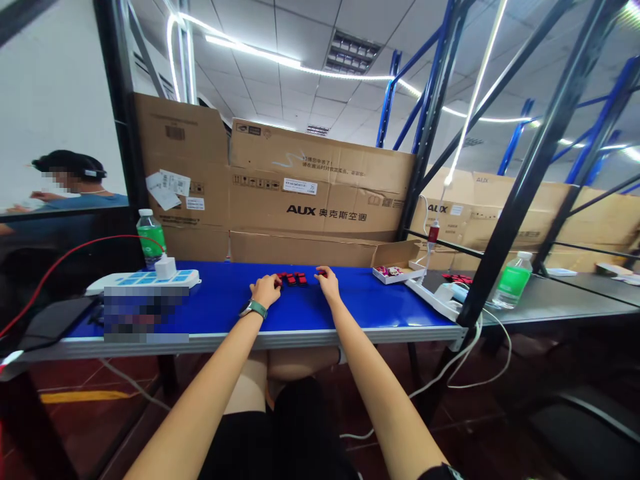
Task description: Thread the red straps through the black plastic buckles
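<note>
Fingertips [273, 281] of both hands sit close together at either end of a short row of small red parts [293, 279]; any grip can't be told. L hand [265, 291] and R hand [327, 284] flank the row at center, on a blue worktable [220, 303], w/ a white tray [393, 275] kept within reach to the right.

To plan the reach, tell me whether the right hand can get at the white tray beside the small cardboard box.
Probably yes. The right hand rests on the blue tabletop, and nothing appears to stand between it and the white tray.

A clear plastic water bottle with a green label [151, 240] stands just behind a white power strip [145, 281], before large brown cardboard AUX boxes [320, 180].
</note>
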Demonstrator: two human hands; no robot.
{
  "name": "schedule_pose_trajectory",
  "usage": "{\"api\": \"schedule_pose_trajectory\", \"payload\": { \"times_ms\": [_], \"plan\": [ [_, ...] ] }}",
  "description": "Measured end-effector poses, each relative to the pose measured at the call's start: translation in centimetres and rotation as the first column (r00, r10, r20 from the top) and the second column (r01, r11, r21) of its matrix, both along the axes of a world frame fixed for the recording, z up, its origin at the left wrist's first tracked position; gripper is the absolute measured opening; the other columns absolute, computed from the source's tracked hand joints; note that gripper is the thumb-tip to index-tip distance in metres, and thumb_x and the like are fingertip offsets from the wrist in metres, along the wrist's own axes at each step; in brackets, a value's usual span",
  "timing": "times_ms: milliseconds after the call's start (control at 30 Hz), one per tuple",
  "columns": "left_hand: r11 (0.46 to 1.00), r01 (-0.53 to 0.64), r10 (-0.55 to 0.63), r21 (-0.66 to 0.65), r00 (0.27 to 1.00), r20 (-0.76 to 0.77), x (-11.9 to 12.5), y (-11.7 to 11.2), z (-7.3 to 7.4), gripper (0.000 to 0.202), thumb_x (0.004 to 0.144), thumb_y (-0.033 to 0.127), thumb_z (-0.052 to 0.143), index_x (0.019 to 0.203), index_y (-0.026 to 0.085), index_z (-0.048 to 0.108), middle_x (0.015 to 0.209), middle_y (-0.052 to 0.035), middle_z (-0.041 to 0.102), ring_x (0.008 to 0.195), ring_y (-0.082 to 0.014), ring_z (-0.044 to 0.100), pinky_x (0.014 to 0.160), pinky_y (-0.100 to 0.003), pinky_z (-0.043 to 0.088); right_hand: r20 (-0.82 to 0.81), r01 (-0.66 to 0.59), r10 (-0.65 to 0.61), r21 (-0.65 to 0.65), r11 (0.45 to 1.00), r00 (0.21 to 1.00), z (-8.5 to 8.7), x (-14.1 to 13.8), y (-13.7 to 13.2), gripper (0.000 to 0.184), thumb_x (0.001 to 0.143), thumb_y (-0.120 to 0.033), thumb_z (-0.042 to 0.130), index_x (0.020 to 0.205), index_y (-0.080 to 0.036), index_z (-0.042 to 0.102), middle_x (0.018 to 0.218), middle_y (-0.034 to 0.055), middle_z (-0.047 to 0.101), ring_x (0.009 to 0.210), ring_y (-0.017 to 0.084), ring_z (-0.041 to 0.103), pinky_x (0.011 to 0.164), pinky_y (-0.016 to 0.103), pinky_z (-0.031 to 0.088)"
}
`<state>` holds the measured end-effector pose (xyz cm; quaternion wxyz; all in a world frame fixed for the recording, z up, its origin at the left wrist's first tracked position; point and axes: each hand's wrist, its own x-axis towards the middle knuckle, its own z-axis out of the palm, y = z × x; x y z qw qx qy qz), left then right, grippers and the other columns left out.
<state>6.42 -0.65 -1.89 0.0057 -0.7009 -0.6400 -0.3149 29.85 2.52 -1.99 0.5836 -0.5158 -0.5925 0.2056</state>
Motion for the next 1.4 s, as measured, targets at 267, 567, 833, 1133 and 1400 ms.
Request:
{"api": "schedule_pose_trajectory", "payload": {
  "times_ms": [267,567,833,1133,1400],
  "plan": [
    [1.0,-0.008,0.008,-0.021,1.0,-0.01,0.1,-0.1,0.2,0.022,0.084,0.027,0.059,0.103,0.028,0.071,0.115,-0.0059,0.071,0.109,-0.0282,0.062,0.088,-0.042,0.045,0.024,-0.193,0.198,-0.122,0.973,0.98,-0.6,-0.5,0.5,0.023,0.086,-0.03,0.041,0.099,-0.021,0.058,0.089,0.0018,0.07,0.068,0.014,0.062,0.071,0.028,0.053],
    [0.999,-0.002,0.002,-0.046,1.0,0.004,-0.1,-0.4,0.2,0.026,0.089,0.032,0.06,0.112,0.033,0.071,0.122,-0.0057,0.066,0.115,-0.0287,0.058,0.091,-0.043,0.045,0.183,-0.117,0.143,-0.142,0.983,0.973,0.0,-0.9,0.2,0.045,0.086,-0.013,0.038,0.129,-0.023,0.039,0.122,0.007,0.059,0.084,0.014,0.062,0.075,0.03,0.056],
    [0.999,-0.007,0.007,-0.043,1.0,0.003,0.1,-0.5,0.4,0.038,0.094,0.031,0.049,0.128,0.036,0.065,0.129,-0.0077,0.061,0.118,-0.0313,0.054,0.093,-0.047,0.043,0.678,0.394,-0.271,-0.03,0.919,0.684,0.8,-2.2,-2.4,0.033,0.095,-0.025,0.055,0.128,-0.022,0.054,0.127,0.015,0.055,0.113,0.027,0.057,0.094,0.04,0.044],
    [0.965,-0.261,0.262,-0.017,0.964,0.04,-0.2,-1.1,0.5,0.041,0.081,0.016,0.05,0.115,0.028,0.07,0.121,-0.0119,0.063,0.114,-0.0311,0.056,0.094,-0.051,0.039,0.77,0.437,-0.217,-0.088,0.895,0.6,1.6,-1.2,-3.1,0.035,0.099,-0.029,0.041,0.109,-0.017,0.072,0.119,0.0179,0.066,0.117,0.03,0.056,0.095,0.04,0.044],
    [0.949,-0.225,0.192,-0.223,0.968,-0.159,-0.1,-0.3,-0.8,0.054,0.095,0.042,0.031,0.142,0.029,0.054,0.16,-0.0082,0.036,0.149,-0.0331,0.025,0.118,-0.061,0.012,0.779,0.478,-0.206,-0.134,0.868,0.593,1.0,-1.7,-3.6,0.061,0.097,-0.032,0.033,0.157,-0.025,0.028,0.164,0.0102,0.024,0.151,0.03,0.016,0.115,0.062,0.015]
  ]
}}
